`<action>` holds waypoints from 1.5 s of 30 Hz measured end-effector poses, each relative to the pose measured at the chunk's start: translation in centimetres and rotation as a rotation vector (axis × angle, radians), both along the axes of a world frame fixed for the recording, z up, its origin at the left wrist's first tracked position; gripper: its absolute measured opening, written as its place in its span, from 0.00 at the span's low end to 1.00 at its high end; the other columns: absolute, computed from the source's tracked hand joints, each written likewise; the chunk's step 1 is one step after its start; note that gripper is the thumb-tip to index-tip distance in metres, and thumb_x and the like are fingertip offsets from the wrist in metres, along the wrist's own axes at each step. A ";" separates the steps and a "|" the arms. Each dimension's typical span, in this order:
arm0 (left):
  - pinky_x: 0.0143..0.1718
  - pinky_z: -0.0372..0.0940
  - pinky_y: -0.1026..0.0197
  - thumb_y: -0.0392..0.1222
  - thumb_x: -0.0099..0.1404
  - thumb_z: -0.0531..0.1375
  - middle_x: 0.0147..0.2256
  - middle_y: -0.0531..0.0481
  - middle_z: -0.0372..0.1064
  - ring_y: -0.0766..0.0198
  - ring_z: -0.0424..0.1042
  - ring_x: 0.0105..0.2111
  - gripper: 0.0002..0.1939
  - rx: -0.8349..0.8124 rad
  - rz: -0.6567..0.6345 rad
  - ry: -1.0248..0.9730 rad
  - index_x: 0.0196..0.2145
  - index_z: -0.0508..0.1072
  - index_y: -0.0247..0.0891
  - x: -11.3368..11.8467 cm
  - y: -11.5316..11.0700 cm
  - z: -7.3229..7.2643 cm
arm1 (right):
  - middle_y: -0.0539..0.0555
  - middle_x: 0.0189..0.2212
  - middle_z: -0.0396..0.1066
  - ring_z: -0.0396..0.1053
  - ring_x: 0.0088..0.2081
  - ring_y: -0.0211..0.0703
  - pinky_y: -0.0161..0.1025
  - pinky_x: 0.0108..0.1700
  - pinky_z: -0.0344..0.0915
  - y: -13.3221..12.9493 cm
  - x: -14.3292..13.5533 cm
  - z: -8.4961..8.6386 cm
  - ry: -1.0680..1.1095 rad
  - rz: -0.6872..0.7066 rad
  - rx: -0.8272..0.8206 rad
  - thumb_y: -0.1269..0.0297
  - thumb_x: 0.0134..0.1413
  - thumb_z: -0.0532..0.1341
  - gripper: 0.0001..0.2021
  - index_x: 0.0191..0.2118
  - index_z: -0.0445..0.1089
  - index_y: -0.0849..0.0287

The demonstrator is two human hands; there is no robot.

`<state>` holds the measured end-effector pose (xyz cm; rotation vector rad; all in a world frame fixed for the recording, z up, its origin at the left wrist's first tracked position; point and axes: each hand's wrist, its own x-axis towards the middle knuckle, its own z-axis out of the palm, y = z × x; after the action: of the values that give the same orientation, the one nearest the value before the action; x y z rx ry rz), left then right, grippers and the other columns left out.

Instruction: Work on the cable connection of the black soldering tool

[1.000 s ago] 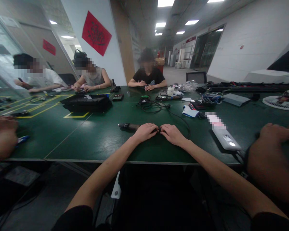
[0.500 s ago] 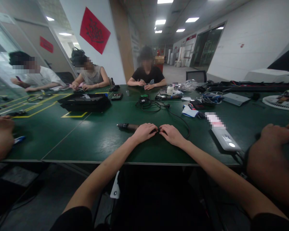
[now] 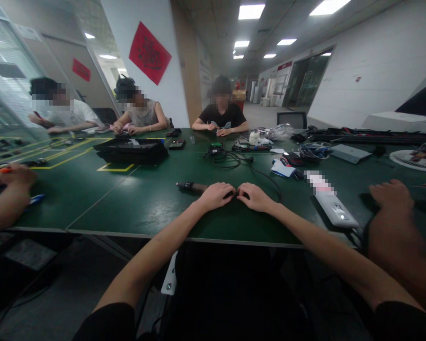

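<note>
Small dark piece [image 3: 236,193] on a long, smooth, dark-green table [image 3: 128,213]: between the two hands, well in from the pale front edge [image 3: 234,243]; green surface runs from wrists to rim, so there looks to be room to draw back.

Neighbours' bare forearms: one at far left [image 3: 7,208], one at far right [image 3: 397,232]; well apart from these hands, though they would limit a wide elbow swing.

Open black plastic tray [image 3: 131,154]: farther back to the left, probably put there to keep the near strip free for handwork.

Long white-and-grey box-shaped device [image 3: 337,210]: to the right, slanting, its lower end near the front edge — the likeliest thing for a right elbow to knock.

Looped thin black cable [image 3: 234,154]: coiled behind the hands, one strand curving round beyond the right hand; where it ends I cannot tell.

Brown-and-black cylindrical tool with a metal tip [image 3: 190,186]: lying flat, tip pointing left, its other end hidden behind the left hand, perhaps parked within quick reach.

Bare hands: left [image 3: 218,195] and right [image 3: 254,195] nearly touching, fingers curled and pinching the piece from both sides, forearms low — presumably for steadiness.

Pinched piece: too small and covered to identify.
</note>
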<state>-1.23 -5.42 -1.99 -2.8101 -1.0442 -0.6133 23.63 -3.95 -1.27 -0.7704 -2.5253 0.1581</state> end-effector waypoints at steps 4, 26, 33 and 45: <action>0.50 0.66 0.54 0.43 0.75 0.57 0.46 0.49 0.76 0.57 0.75 0.48 0.09 -0.001 -0.013 -0.007 0.50 0.72 0.43 -0.1 0.1 -0.2 | 0.56 0.40 0.74 0.69 0.42 0.48 0.45 0.49 0.65 -0.4 0.1 -1.0 0.054 -0.017 -0.016 0.66 0.65 0.65 0.06 0.35 0.69 0.56; 0.51 0.66 0.54 0.43 0.74 0.58 0.46 0.48 0.76 0.57 0.74 0.48 0.08 0.027 0.009 0.014 0.49 0.72 0.43 0.3 -0.6 0.1 | 0.55 0.40 0.73 0.69 0.42 0.47 0.43 0.48 0.64 -1.3 -0.1 -0.7 0.012 -0.094 -0.003 0.66 0.65 0.64 0.04 0.37 0.71 0.56; 0.53 0.65 0.53 0.43 0.73 0.59 0.46 0.47 0.75 0.56 0.74 0.48 0.10 0.028 0.007 0.018 0.50 0.72 0.43 0.4 -0.6 0.2 | 0.54 0.41 0.73 0.70 0.43 0.46 0.43 0.49 0.65 -1.2 0.0 -1.0 0.032 -0.089 0.010 0.66 0.66 0.64 0.04 0.37 0.70 0.56; 0.52 0.65 0.53 0.43 0.74 0.58 0.46 0.48 0.76 0.56 0.74 0.47 0.07 0.025 0.015 0.024 0.48 0.72 0.43 0.4 -0.5 0.1 | 0.54 0.40 0.73 0.70 0.42 0.46 0.43 0.49 0.65 -1.3 0.1 -0.9 0.032 -0.084 0.001 0.66 0.65 0.64 0.04 0.37 0.70 0.56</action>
<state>-0.82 -5.92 -1.92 -2.7788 -1.0454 -0.5857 23.73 -5.27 -2.16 -0.8651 -2.4583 0.1392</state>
